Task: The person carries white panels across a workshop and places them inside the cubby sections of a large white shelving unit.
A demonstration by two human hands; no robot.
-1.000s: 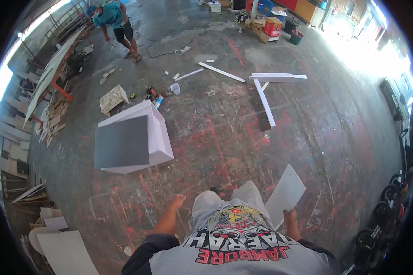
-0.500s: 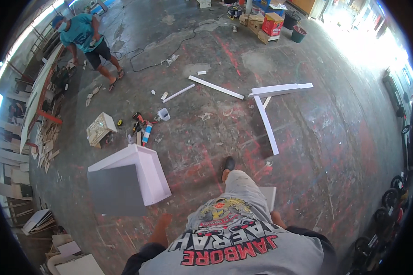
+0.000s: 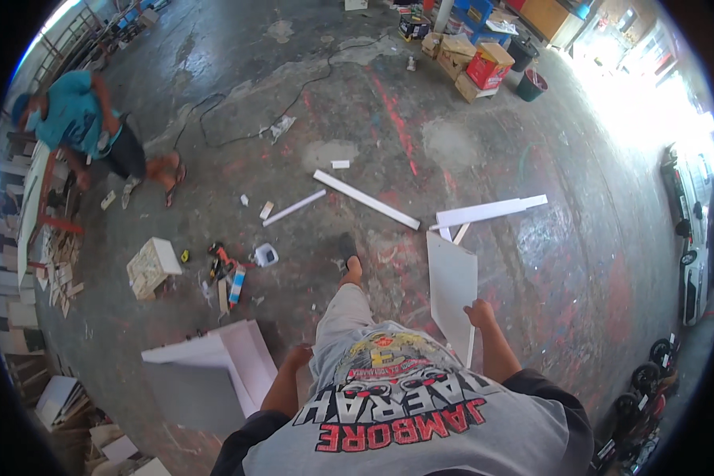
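My right hand (image 3: 479,312) is closed on the edge of a flat white panel (image 3: 453,274), which stands out in front of my right side. Its far end overlaps the view of the white strips on the floor. My left hand (image 3: 299,355) hangs low by my left thigh, beside the white box-like piece with a grey face (image 3: 250,361); its fingers are too small and partly hidden to read. Beyond the panel lie a long white strip (image 3: 365,199), a wider white strip (image 3: 488,211) and a thin white rod (image 3: 293,208).
A cordless drill (image 3: 224,255), a blue-and-white tube (image 3: 236,284), a small white tub (image 3: 266,255) and a small wooden box (image 3: 155,268) sit ahead on the left. A co-worker (image 3: 83,119) stands by a workbench. Cartons (image 3: 488,65) stand far off; motorcycles (image 3: 646,389) line the right.
I have stepped forward. The panel has swung out from beside my right leg, with my right hand now visible on it. The box-like piece sits lower in view, and the co-worker appears farther left.
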